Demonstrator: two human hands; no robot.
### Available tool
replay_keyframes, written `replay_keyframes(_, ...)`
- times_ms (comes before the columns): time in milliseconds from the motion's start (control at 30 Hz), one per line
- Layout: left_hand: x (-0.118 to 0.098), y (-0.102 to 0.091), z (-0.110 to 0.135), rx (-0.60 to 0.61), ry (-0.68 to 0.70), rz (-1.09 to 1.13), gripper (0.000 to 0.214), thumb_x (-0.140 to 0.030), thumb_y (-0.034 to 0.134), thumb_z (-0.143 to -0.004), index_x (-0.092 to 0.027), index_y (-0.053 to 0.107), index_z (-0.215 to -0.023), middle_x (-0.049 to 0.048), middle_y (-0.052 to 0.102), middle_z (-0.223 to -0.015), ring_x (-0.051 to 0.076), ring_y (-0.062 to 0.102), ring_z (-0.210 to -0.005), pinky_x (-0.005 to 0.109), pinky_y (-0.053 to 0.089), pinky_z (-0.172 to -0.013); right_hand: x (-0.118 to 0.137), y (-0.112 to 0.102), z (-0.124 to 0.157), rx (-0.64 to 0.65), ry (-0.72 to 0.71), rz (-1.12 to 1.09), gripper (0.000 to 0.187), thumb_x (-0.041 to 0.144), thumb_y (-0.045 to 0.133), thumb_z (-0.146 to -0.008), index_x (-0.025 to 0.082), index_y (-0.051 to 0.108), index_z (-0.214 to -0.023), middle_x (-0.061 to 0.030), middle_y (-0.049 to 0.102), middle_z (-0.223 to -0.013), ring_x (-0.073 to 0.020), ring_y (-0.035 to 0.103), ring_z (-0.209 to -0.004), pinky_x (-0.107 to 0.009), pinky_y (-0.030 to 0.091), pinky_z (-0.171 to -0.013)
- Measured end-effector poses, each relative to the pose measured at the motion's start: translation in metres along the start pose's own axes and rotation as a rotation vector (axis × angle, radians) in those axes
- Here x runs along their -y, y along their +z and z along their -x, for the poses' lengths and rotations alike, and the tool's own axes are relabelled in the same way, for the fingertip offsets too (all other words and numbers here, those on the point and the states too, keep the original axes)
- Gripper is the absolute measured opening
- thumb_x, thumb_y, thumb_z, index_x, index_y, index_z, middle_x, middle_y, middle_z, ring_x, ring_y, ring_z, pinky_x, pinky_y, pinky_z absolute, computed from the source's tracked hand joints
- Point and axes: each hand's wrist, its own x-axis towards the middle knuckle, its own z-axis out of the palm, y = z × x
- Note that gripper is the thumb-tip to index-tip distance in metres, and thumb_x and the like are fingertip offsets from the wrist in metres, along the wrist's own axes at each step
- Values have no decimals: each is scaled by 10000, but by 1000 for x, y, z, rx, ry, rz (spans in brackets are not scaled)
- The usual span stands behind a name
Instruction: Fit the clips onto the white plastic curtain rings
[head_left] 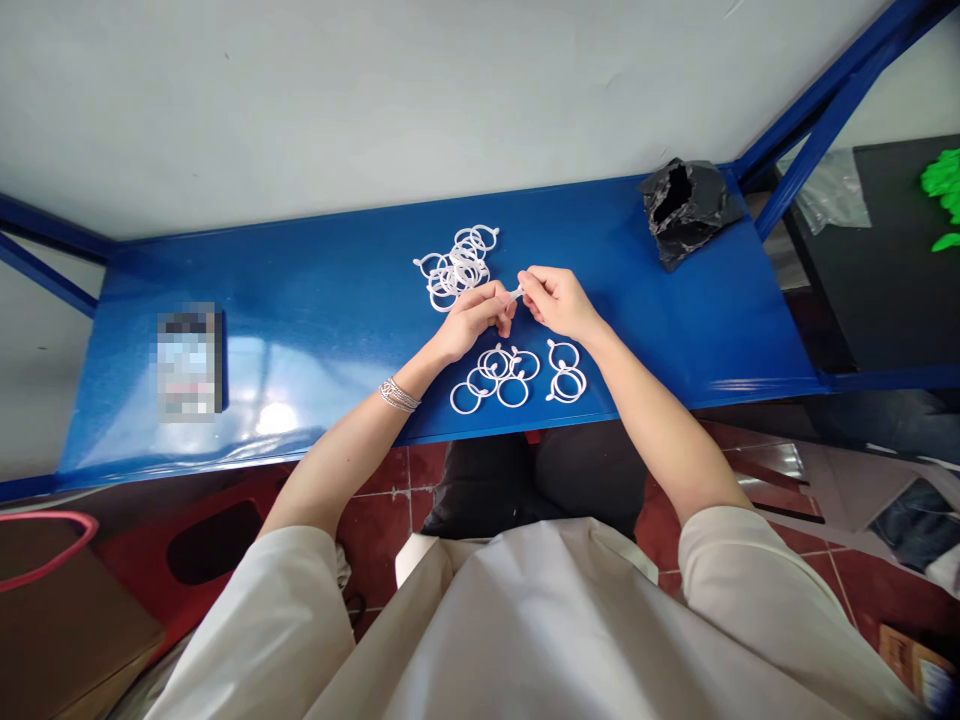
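Note:
My left hand (478,308) and my right hand (558,300) meet above the middle of the blue table. Between their pinched fingertips is a small white piece (516,294), seen edge-on and mostly covered by the fingers. It looks like one of the thin white rings with a small tab. A heap of such white rings (466,268) lies just beyond my left hand. Nearer to me, several white rings (513,391) lie loosely overlapped below the hands. A smaller cluster of white rings (568,384) sits to their right, under my right forearm.
The blue table (337,290) backs onto a pale wall. A blurred-out phone-like object (187,362) lies at the left. At the far right corner stands a crumpled black plastic bag (686,212). Blue frame posts (817,130) rise at the right end, with a dark surface (892,270) beyond.

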Motion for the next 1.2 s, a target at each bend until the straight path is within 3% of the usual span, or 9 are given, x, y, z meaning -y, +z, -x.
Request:
replay_keyframes(167, 0, 1, 0, -16, 17, -43, 525, -639, 807, -897, -201, 571, -729, 6, 620, -768, 108, 611, -626, 275, 535, -621, 1, 3, 1, 0, 48, -41, 809, 1051, 533, -860, 262, 471, -694, 4, 497, -603, -151, 460, -551, -300, 353, -479)
replay_keyframes(333, 3, 0, -2, -28, 17, -20, 527, -631, 743, -934, -215, 492, -732, 37, 710, -831, 115, 656, -625, 279, 559, -629, 5, 5, 0, 20, 107, -163, 818, 1057, 568, -833, 252, 500, -704, 7, 553, -582, -126, 462, -483, -284, 346, -443)
replay_keyframes(533, 6, 0, 0, -39, 6, -62, 495, -685, 661, -962, -227, 536, -824, 58, 740, -856, 146, 683, -610, 321, 567, -621, 7, 1, -1, 45, 87, -193, 789, 1012, 675, -812, 237, 548, -736, 22, 568, -580, -110, 486, -479, -263, 346, -438)
replay_keyframes(633, -1, 4, 10, -158, 149, -276, 419, -609, 788, -929, -234, 599, -928, 51, 738, -926, 170, 715, -737, 354, 605, -746, 8, 0, -1, 24, 51, -184, 768, 990, 701, -817, 230, 598, -783, 34, 561, -598, -106, 472, -478, -269, 360, -451)
replay_keyframes(700, -9, 6, 17, -276, 231, -480, 394, -544, 852, -897, -248, 645, -1055, 73, 757, -1067, 228, 752, -976, 408, 619, -939, 8, 0, -1, 2, 56, -175, 756, 983, 702, -825, 233, 610, -809, 37, 554, -603, -113, 473, -489, -278, 374, -467)
replay_keyframes(833, -26, -4, 20, -471, 282, -828, 567, -516, 853, -890, -249, 628, -1338, 145, 750, -1363, 374, 661, -1371, 543, 516, -1189, 5, -1, -2, -42, 36, -101, 767, 1002, 685, -814, 240, 603, -794, 13, 571, -640, -139, 510, -555, -303, 398, -516)
replay_keyframes(1000, -22, -32, 9, -612, 301, -1051, 471, -482, 784, -936, -251, 650, -1323, 156, 736, -1423, 410, 603, -1437, 585, 433, -1274, -1, -5, -2, -57, -1, -3, 722, 959, 686, -861, 245, 596, -805, -4, 597, -692, -157, 513, -614, -330, 411, -580)
replay_keyframes(1100, -10, -40, 4, -675, 294, -1104, 423, -465, 778, -927, -242, 666, -1269, 171, 716, -1418, 415, 602, -1404, 608, 441, -1263, 1, -9, 1, 56, -4, 10, 603, 812, 807, -869, 232, 648, -841, -15, 640, -732, -170, 546, -658, -347, 436, -638)
replay_keyframes(1200, -3, -42, 2, -695, 261, -1119, 412, -435, 784, -913, -238, 677, -1257, 186, 686, -1431, 431, 593, -1395, 644, 441, -1247, 7, -11, 3, 309, -9, 56, 444, 612, 917, -821, 209, 768, -930, -49, 725, -856, -209, 634, -783, -383, 483, -764)
